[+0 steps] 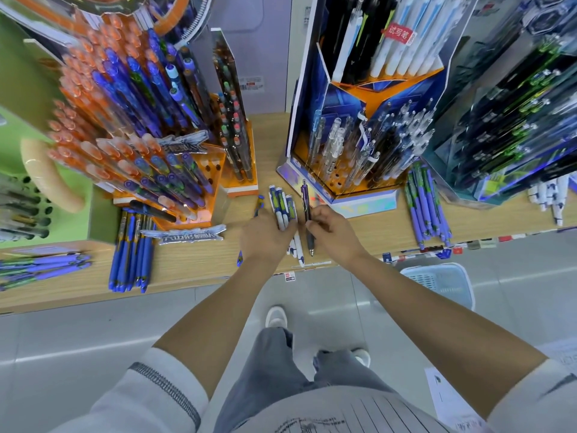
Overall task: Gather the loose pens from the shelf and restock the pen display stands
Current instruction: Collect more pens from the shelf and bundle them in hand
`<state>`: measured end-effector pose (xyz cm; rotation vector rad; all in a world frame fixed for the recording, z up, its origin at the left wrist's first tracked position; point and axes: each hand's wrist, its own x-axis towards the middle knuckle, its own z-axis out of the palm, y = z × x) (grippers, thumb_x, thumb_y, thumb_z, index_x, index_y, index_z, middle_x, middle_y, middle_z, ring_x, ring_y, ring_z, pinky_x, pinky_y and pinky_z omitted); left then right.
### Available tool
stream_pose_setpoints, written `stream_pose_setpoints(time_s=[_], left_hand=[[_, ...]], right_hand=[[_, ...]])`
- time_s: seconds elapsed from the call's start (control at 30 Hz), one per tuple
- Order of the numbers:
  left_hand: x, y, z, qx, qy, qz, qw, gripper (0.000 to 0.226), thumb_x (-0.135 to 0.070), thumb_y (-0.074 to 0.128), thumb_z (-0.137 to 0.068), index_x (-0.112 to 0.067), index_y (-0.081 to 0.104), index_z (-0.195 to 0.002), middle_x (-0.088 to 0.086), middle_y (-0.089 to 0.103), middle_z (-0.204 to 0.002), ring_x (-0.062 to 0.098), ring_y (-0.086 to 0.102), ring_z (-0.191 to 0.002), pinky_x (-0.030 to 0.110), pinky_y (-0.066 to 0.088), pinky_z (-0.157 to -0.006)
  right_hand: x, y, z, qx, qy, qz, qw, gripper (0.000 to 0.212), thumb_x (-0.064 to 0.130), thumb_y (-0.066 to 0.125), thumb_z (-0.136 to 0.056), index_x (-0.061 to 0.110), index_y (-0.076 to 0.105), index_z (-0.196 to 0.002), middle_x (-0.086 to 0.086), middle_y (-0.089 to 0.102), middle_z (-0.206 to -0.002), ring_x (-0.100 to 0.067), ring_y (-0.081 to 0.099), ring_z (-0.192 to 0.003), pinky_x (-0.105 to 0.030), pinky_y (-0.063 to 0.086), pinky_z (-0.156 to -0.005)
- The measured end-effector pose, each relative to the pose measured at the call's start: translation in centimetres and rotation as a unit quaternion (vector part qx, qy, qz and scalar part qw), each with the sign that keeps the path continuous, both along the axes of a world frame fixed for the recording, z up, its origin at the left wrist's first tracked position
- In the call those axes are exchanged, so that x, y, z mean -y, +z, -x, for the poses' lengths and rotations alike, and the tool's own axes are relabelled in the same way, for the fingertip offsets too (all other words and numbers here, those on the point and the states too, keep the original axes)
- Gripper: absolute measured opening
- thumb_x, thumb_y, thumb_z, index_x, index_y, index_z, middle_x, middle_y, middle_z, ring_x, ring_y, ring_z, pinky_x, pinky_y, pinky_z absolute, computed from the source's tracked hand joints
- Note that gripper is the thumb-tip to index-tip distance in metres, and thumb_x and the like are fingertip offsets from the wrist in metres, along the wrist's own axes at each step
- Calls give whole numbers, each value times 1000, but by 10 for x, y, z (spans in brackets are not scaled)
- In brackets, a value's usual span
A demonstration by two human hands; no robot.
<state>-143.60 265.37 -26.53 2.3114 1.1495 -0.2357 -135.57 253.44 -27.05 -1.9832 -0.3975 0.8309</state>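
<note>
Right in front of the blue-and-orange display stand (349, 98), over the wooden shelf (193, 264), both grips are busy. From my remote seat I read the left grip (265, 237) as clenched round a bundle of white-and-blue pens (282, 209), their upper ends fanning out toward the stand's base. The right grip (334, 229) pinches a single dark purple pen (306, 201) about midway along its barrel, with the clip end toward the stand and the tip toward the shelf's front edge. More loose stock lies on the shelf: a heap of purple pens (426, 210) just right of the stand, and a row of blue pens (131, 251) well to its left, before the orange stand (175, 179).

I judge these pens light, stiff and smooth-barrelled (the sort that slide past one another in a bunch). The left grip therefore needs to close round the middle of the bundle, not the ends, or one may slip free. The single pen is best steered from mid-barrel, so its tip can be turned and aimed at one of the empty holes (338, 183) in the stand's front tier. Nothing looks fragile, though clips may snag on neighbours.
</note>
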Motion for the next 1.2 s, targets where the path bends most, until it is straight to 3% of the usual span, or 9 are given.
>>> stream_pose_setpoints(time_s=[0.13,0.27,0.37,0.53,0.73,0.8,0.9,1.1,1.2], left_hand=[[9,5,0,-19,-25,4,999,74,-64,68,-73,-7,44,-114,11,64,-103,31,64,-96,37,48,-68],[12,10,-5,-68,-49,-7,996,71,-58,72,-73,-6,46,-115,10,62,-111,28,62,-103,35,48,-76],[13,15,-9,-90,-61,-8,994,61,-48,72,-76,-5,50,-113,10,63,-111,27,62,-102,33,48,-77],[16,17,-5,-66,-39,-3,997,57,-38,74,-77,-2,47,-113,11,62,-107,30,62,-101,33,44,-73],[11,10,2,-46,-72,40,996,29,-30,65,-85,-3,62,-96,14,65,-95,30,62,-93,29,36,-66],[10,7,6,-28,-69,56,996,28,-28,62,-88,-1,61,-96,16,65,-97,32,60,-94,29,34,-66],[9,8,13,-1,-67,70,995,30,-27,55,-93,1,55,-104,18,62,-101,34,57,-97,30,34,-68],[9,0,28,93,-12,208,974,26,-31,50,-97,-9,43,-87,17,67,-80,31,65,-67,45,58,-61],[16,3,31,117,43,233,964,19,-26,48,-99,-8,43,-93,15,59,-78,22,56,-63,29,57,-61]], right_hand=[[10,1,-4,13,-7,14,1000,8,8,58,-91,16,57,-89,-8,70,-91,-25,63,-79,-34,49,-71],[23,2,-8,-1,-34,17,999,8,5,59,-89,11,59,-94,-8,67,-86,-16,58,-75,-20,45,-66],[28,0,-8,-35,-36,13,999,1,3,58,-90,2,58,-91,-13,63,-68,-23,54,-64,-28,47,-64],[33,-4,-5,-70,-43,16,996,3,4,57,-91,5,59,-93,-30,68,-93,-27,59,-76,-43,52,-76],[37,-3,4,-85,-59,10,995,15,3,56,-91,15,59,-82,-29,68,-90,-27,59,-68,-43,50,-72],[38,-1,6,-101,-72,-2,992,17,2,55,-92,15,58,-82,-32,67,-92,-30,60,-74,-44,52,-72],[39,-1,7,-108,-84,-18,990,11,3,55,-94,13,58,-88,-20,68,-88,-27,61,-78,-34,51,-66],[40,7,13,-140,-88,-79,983,8,5,51,-98,3,54,-105,-9,64,-76,-4,64,-58,-20,50,-53],[43,8,16,-141,-75,-85,983,5,9,51,-99,7,54,-103,-12,66,-76,-14,63,-60,-24,48,-52]])
